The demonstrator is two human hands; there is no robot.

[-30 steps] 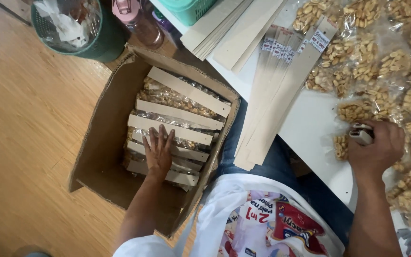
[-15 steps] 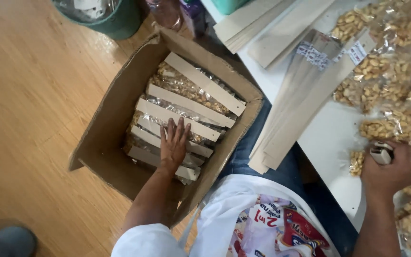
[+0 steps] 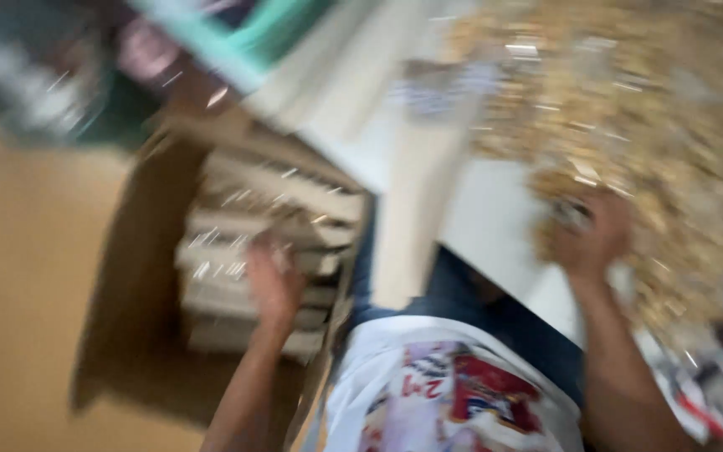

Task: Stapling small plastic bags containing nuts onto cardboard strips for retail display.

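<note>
Here left hand point(image 3: 274, 280) presses boxed packets point(image 3: 248, 251).

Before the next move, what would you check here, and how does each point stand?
1. Left hand resting on the packets in the cardboard box: ok, though blur hides the grip.
2. Right hand on the white table beside the heap of nut bags: ok.
3. What the right hand holds: cannot tell, a small thing shows at the fingers, too blurred.
4. Packets lying flat and stacked in the box: ok.
5. Sharp view of the work: not ok, the whole picture is smeared.
</note>
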